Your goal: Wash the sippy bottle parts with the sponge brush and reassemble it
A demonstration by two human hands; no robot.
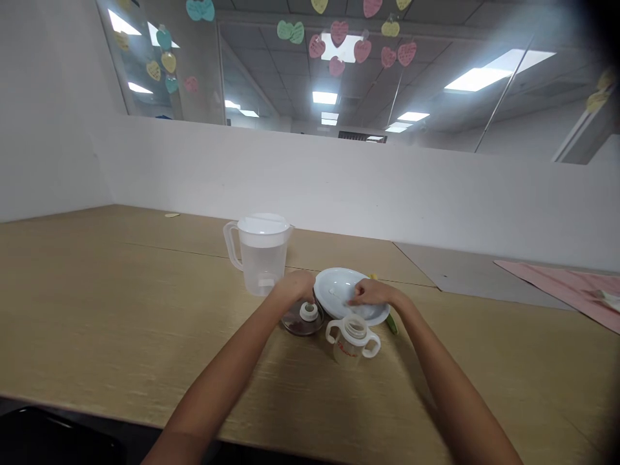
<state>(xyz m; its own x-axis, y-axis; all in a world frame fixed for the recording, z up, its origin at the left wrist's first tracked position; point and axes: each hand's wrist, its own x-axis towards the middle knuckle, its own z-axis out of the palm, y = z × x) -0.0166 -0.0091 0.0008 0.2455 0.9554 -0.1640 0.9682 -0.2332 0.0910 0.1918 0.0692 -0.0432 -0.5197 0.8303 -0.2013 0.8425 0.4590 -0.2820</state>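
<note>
My left hand (299, 285) is closed, its fingers pointing down at the back edge of a round, dark shiny dish (296, 327); the fingertips are partly hidden. On that dish lies a white bottle collar (309, 312) with a hole in its middle. Over the white oval bowl (334, 278) hangs my right hand (371, 292), its fingers curled together near the bowl's inside. What either hand holds, if anything, I cannot make out. In front of the bowl stands an upright two-handled baby bottle (347, 349), open at the top, with red lettering.
A clear lidded pitcher (263, 258) stands behind my left hand. Something green and slender (392, 324) sticks out beside the bowl. A pink cloth (557, 284) and a grey sheet (465, 274) lie at the right. The white wall (300, 177) bounds the table's back.
</note>
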